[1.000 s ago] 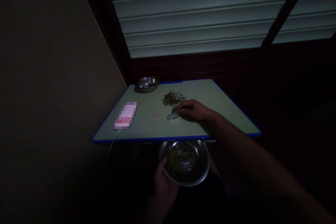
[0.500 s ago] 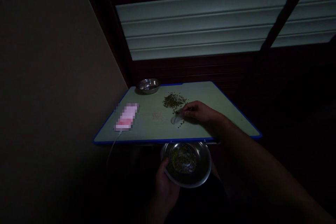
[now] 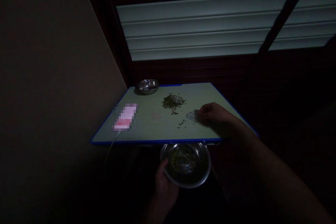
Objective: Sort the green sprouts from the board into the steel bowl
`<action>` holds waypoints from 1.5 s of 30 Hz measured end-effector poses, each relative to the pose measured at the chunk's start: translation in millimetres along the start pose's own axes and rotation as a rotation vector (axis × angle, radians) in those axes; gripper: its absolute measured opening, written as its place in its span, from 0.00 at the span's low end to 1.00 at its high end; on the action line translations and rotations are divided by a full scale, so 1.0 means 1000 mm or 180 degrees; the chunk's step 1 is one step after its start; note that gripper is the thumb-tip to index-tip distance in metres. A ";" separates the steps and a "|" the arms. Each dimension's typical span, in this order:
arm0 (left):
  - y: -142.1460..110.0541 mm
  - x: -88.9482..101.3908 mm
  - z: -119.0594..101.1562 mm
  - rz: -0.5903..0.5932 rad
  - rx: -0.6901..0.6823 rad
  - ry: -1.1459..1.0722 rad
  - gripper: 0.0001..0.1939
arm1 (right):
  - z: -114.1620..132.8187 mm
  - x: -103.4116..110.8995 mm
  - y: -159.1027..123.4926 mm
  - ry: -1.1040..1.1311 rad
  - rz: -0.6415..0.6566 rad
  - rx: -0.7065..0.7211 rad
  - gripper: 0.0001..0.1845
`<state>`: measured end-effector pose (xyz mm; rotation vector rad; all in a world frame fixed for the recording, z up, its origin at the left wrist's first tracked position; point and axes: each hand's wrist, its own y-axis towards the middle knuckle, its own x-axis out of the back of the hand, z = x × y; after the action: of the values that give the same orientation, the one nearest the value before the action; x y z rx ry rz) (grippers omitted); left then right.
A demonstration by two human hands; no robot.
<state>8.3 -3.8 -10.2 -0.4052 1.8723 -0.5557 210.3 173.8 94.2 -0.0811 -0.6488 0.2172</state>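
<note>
My left hand [image 3: 166,183] is closed on the left rim of a steel bowl [image 3: 201,169], tilted below the table's near edge. Small green grains, like mung beans [image 3: 181,159], lie in its bottom. Over the right part of the table, my right hand [image 3: 214,112] pinches a thin, see-through scraper-like piece [image 3: 193,116], its wide end pointing left. Left of that piece is a heap of dark green grains [image 3: 172,101], with several loose ones scattered nearer to me. A small pale patch of grains [image 3: 156,116] lies left of the heap; what they are is too dim to tell.
The pale green tabletop [image 3: 141,127] has a blue edge. A small steel bowl [image 3: 147,87] stands at its far left corner. A blurred-out phone [image 3: 126,117] with a white cable [image 3: 111,145] lies at the left. A wall and a slatted panel [image 3: 196,24] rise beyond.
My right hand has moved right with the see-through piece, away from the scattered grains. The left hand and bowl have stayed nearly in place.
</note>
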 end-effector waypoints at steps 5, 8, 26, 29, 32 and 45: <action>-0.001 -0.001 -0.001 0.0019 0.0012 -0.0005 0.15 | 0.012 -0.019 0.003 -0.0280 0.0092 0.0174 0.06; -0.001 -0.001 -0.001 0.0089 -0.0021 -0.0026 0.16 | 0.021 -0.029 0.002 -0.0296 0.0241 0.0263 0.05; 0.000 -0.007 0.001 0.0104 -0.0199 0.0003 0.15 | 0.044 -0.045 -0.019 -0.0425 0.1074 0.0405 0.05; 0.000 -0.008 0.001 0.0159 -0.0214 -0.0014 0.15 | 0.046 -0.046 -0.025 -0.0351 0.1198 0.0277 0.05; -0.001 -0.010 0.000 0.0204 -0.0211 -0.0037 0.14 | 0.047 -0.046 -0.031 -0.0296 0.1363 0.0225 0.05; -0.006 -0.015 -0.002 0.0052 -0.0323 -0.0117 0.12 | 0.038 -0.050 -0.016 0.0366 0.1449 0.0674 0.06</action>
<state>12.0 -0.6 5.6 -0.4635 1.8719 -0.4407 151.4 147.1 96.8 -0.0360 -0.4826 0.7135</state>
